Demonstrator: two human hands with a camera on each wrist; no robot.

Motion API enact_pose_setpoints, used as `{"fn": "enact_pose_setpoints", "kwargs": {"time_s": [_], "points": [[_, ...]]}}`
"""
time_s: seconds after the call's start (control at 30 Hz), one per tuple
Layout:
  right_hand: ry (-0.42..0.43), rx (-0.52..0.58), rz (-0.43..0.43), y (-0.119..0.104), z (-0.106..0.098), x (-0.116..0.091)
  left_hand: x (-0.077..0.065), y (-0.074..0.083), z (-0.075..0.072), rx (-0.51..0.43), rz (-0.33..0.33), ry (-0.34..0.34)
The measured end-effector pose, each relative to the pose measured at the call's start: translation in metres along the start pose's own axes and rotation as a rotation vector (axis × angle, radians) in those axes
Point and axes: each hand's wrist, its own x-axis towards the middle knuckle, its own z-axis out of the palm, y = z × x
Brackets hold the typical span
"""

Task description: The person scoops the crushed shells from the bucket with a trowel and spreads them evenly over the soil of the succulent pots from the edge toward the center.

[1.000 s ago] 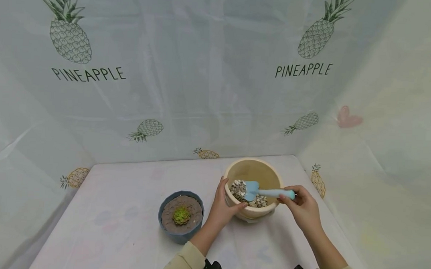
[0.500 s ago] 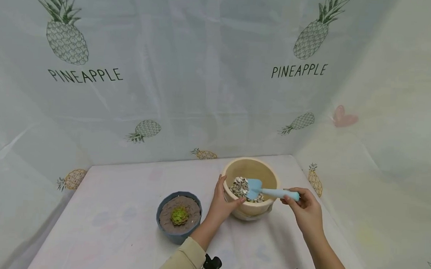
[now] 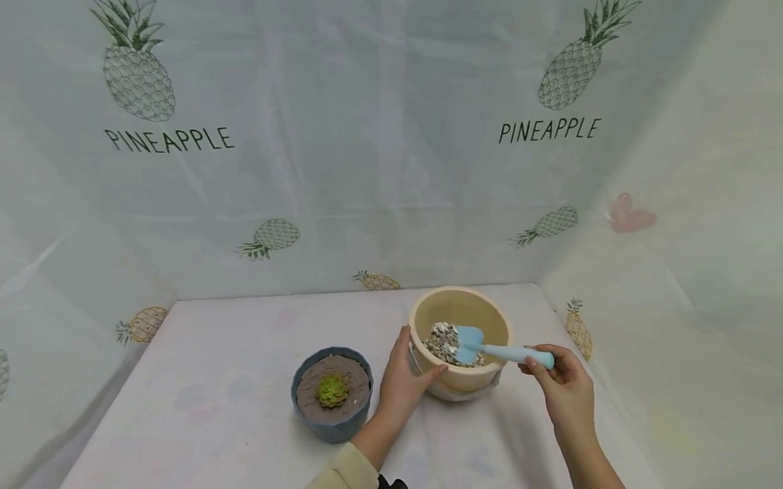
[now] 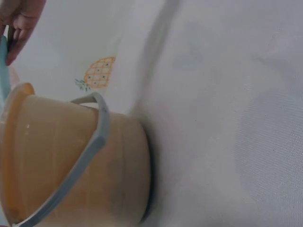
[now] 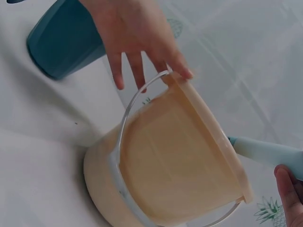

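While the rim of a cream plastic bucket [image 3: 464, 383] is being touched by the thumb of the left hand [image 3: 404, 384], that hand's other fingers are spread pretty much straight along its side (partly blocked in the head view, seen better from the right wrist). How hard they're pressed can't really be told.

A light-blue toy-sized trowel [image 3: 511, 354] is pinched near the handle end by the right hand's thumb and fingers [image 3: 569, 387]. Its blade is laid inside the bucket on a heap of grey-and-white gravelly bits [image 3: 441, 341]; whether the tip is buried can't be made out, same for whether the handle is rested on the rim.

The grey bail handle [image 5: 120, 175] is mostly lost from above, but both wrist cams catch it. From the left wrist, bucket and trowel are chopped off by the frame edge.

Off to the left, a dark-blue faceted pot [image 3: 336, 432] with brown soil [image 3: 309, 398] and a green rosette succulent [image 3: 332, 391] is stood on the pale cloth-covered table [image 3: 240, 413], its lower right side near the left wrist.
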Motion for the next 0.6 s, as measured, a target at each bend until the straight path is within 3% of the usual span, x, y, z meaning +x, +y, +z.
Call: {"fn": "enact_pose_setpoints", "kwargs": {"time_s": [0.37, 0.6], "points": [[0.015, 0.063, -0.003, -0.006, 0.007, 0.006, -0.019, 0.019, -0.042, 0.002, 0.155, -0.031], [-0.025, 0.126, -0.01, -0.014, 0.021, 0.007, -0.033, 0.019, -0.086, 0.076, 0.17, -0.013]]}}
